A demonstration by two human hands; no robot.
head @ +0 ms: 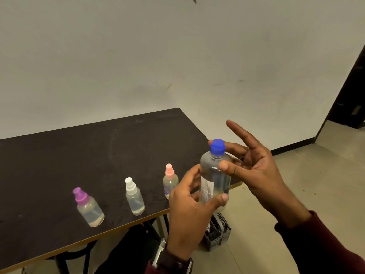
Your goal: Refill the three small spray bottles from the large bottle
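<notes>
Left hand point(189, 212) gripping the large bottle point(214, 180) upright beyond the table point(59, 161) corner, right hand point(254, 167) beside its blue cap point(217, 146) with fingers spread, thumb touching its shoulder, three small spray bottles on the table left of it, purple-capped point(88, 207), white-capped point(134, 196), pink-capped point(170, 179).

A bare, plain room, perhaps a workroom or storeroom: a scuffed off-white wall point(177, 56), a dark tabletop point(98, 151) with a worn pale edge, a tiled floor point(316, 184), a dark doorway point(351, 95) at right, and a grey plastic basket point(219, 236) on the floor below the tabletop's right corner.
</notes>
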